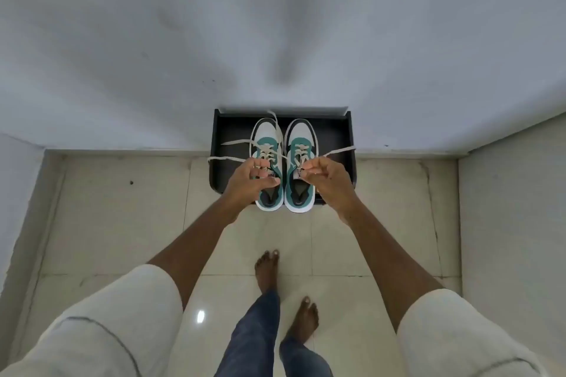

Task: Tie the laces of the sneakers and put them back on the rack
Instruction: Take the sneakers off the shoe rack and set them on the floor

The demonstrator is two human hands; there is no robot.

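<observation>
head view: sneakers (283, 162) side by side on the black rack (335, 135), laces (228, 158) untied
left hand (255, 179): grip pinching a lace
right hand (321, 176): grip pinching a lace (fingertips bunched)
risk: sneakers overhang the rack's front edge, so a hard tug could likely tip them off

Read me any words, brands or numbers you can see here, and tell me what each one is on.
Left sneaker tongue label: dark print on a white tag, too blurred to read.
Right sneaker tongue label: the same kind of tag, partly behind the right hand, unreadable.
Rack, wall, floor and clothing: no text.
The left hand covers part of the left tongue.
</observation>
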